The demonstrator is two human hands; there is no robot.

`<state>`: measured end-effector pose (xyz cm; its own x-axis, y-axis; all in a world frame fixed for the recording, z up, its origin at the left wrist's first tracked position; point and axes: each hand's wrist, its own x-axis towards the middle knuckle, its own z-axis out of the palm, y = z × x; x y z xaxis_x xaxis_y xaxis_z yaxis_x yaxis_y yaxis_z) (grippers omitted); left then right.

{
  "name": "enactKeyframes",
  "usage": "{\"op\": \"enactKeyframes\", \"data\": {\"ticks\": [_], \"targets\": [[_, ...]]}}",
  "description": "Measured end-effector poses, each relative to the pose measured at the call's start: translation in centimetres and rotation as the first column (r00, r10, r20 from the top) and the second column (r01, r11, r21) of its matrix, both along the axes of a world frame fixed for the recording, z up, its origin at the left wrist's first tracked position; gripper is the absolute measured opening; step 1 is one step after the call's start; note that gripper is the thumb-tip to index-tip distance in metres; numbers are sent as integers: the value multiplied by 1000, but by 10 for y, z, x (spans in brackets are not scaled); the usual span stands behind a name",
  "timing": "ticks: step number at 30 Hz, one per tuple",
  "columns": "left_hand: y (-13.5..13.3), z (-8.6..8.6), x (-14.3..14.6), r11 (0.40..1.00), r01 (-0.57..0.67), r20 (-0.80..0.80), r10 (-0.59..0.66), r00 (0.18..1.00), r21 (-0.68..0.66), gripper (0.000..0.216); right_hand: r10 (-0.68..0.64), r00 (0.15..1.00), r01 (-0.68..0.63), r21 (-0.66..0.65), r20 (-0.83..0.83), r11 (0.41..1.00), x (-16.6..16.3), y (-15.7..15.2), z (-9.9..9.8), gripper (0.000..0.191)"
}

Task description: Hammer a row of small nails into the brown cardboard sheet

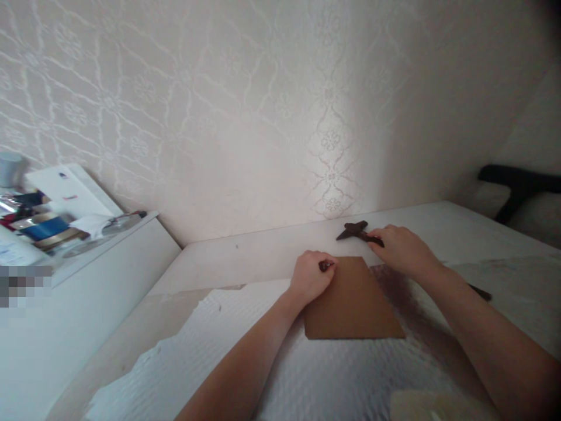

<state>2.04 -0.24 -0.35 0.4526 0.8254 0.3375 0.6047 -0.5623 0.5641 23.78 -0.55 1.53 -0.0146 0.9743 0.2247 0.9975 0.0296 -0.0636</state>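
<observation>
Left hand (312, 273), curled closed, clasping small dark-brown lump (325, 266), flat brown rectangular board (350, 305) lying lower centre, right hand (397, 248), curled closed, gripping dark-brown branching piece (354, 230), right of centre

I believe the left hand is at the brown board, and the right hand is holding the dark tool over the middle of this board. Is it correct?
Not quite: the head view shows the dark tool beyond the brown board's far edge, not over its middle. The right hand does hold it, and the left hand is at the board.
</observation>
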Motion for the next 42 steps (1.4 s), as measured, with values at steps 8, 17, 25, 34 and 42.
{"op": "enactKeyframes", "data": {"ticks": [8, 17, 25, 34, 42], "targets": [[-2, 4, 0, 999, -23, 13, 24, 1000, -33, 19, -58, 998, 58, -51, 15, 997, 2, -1, 0, 32], [-1, 3, 0, 999, -12, 14, 12, 1000, -30, 18, -157, 985, 163, -82, 74, 983, 2, 1, -14, 30], [1, 0, -1, 1000, 11, 5, -11, 1000, 5, 18, -207, 927, 197, -62, -312, 978, 9, -9, 20, 33], [1, -2, 1, 998, -23, 57, 26, 998, -63, 19, 81, 714, -268, -164, -696, 949, 23, -32, 41, 30], [2, -4, 0, 998, -25, 90, 30, 995, -56, 18, 184, 740, -403, -207, -646, 891, 8, -36, 46, 36]]}}
